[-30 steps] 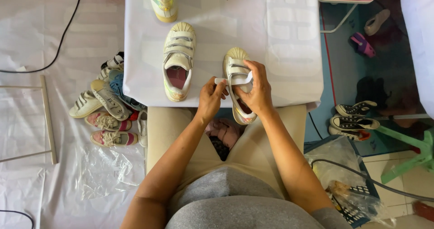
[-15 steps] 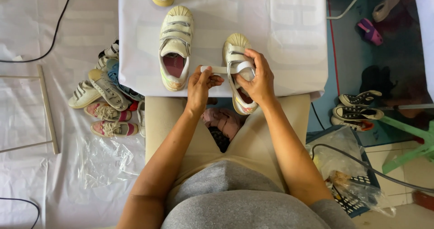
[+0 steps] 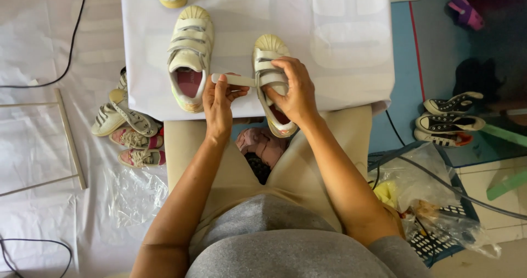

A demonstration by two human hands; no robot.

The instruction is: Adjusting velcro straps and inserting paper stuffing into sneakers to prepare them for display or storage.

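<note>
— Reporting from the remote station: I am seeing the left hand (image 3: 218, 105) pinching the free end of a pale strap (image 3: 235, 80), pulling it out sideways from the right-hand shoe (image 3: 273, 83).

— And the other hand?

— The right hand (image 3: 293, 91) is closing over that shoe's upper, fingers curled, pressing it down. The shoe is lying near the front edge of the white-covered table (image 3: 340, 47), its heel overhanging the edge.

— Anything beside it?

— A matching cream shoe (image 3: 189, 55) is standing just to the left, straps fastened. More shoes (image 3: 129, 127) are lying piled on the floor at the left.
</note>
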